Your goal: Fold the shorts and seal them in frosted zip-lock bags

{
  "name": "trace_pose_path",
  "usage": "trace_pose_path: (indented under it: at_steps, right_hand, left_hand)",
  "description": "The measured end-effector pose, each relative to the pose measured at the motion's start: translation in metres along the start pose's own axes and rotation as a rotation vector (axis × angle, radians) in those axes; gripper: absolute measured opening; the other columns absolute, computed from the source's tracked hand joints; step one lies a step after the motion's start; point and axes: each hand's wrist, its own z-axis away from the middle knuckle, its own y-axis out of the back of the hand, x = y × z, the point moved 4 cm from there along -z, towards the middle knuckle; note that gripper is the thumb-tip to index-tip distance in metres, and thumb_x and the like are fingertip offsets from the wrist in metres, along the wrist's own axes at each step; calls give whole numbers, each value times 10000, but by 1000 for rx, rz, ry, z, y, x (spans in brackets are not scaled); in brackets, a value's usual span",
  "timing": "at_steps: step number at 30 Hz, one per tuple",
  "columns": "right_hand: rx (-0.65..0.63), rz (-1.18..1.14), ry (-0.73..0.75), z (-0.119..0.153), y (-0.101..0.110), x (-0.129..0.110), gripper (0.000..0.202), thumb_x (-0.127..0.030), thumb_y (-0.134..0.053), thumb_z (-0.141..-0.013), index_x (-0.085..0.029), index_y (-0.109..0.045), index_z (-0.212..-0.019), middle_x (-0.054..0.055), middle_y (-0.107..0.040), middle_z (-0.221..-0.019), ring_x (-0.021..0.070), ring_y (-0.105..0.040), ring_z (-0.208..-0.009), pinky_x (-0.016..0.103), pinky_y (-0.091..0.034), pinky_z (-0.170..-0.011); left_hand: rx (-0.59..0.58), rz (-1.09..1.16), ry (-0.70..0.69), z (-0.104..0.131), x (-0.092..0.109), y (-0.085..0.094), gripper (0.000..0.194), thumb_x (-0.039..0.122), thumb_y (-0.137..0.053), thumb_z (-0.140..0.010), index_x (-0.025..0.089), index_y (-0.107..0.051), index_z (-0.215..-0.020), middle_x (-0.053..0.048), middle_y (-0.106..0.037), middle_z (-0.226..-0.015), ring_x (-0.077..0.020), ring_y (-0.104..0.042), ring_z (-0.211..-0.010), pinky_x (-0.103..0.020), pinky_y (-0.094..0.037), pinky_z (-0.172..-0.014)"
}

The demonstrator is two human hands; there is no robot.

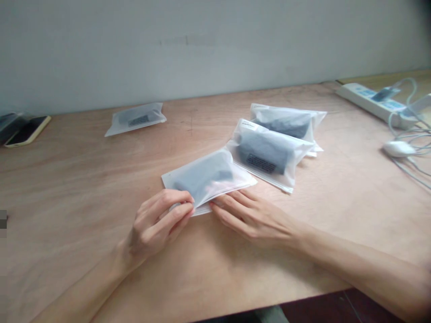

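A frosted zip bag [205, 175] with a dark item inside lies in front of me on the wooden table. Its near edge is parted. My left hand [163, 222] pinches the near left part of that edge between thumb and fingers. My right hand [249, 215] lies fairly flat with fingers stretched out, their tips inside or under the bag's near edge; which one I cannot tell. Just beyond to the right sits a fuller frosted bag [266, 150] with a black label, and another frosted bag [286, 121] is behind it.
A flatter frosted bag [138, 118] lies at the back left. At the far left is a phone [28, 131] beside a dark wrapped item [11, 125]. A power strip [377, 103], white cables and a white charger [399, 148] are at the right. The wooden table [84, 179] meets a wall behind.
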Motion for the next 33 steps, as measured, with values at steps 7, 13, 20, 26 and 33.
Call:
trace_pose_path:
  at_steps: [7,13,20,26,33]
  right_hand:
    - [-72,16,-157,-4,-3,-3,459,-393,-520,-1046,-44,-629,-1325,270,-606,-1414,377,-571,-1299,530,-510,-998]
    - [-88,-20,-227,0,-8,-2,483,-479,-447,-1070,-88,-659,-1257,187,-720,-1219,322,-600,-1149,473,-502,-925]
    - [-40,27,-158,-4,-1,-3,425,-414,-491,-1065,-62,-670,-1221,158,-732,-1186,313,-623,-1109,450,-490,-902]
    - [39,6,-134,-4,4,-3,339,-402,-584,-1031,-98,-717,-1099,137,-761,-1066,259,-671,-959,405,-530,-793]
    - [278,5,0,3,13,-4,263,-363,-664,-996,-136,-762,-1083,100,-788,-1167,226,-713,-1098,354,-589,-861]
  left_hand:
    - [-11,123,-22,-3,7,-3,167,-3,-684,-895,137,-656,-982,-83,-704,-997,-177,-681,-936,-309,-591,-812]
    - [-131,78,45,-7,9,-10,198,69,-653,-936,183,-648,-1097,-116,-710,-1261,-264,-643,-1242,-440,-558,-1073]
    - [-340,32,123,0,-4,-22,541,251,-482,-1049,178,-397,-1578,-149,-491,-1583,-295,-473,-1477,-495,-440,-1213]
    - [-388,49,146,2,-9,-21,591,274,-446,-1060,200,-315,-1632,-122,-465,-1608,-289,-443,-1498,-485,-420,-1226]
    - [-468,71,146,7,-16,-24,593,438,-332,-1102,206,-283,-1646,-109,-381,-1661,-289,-403,-1523,-490,-385,-1242]
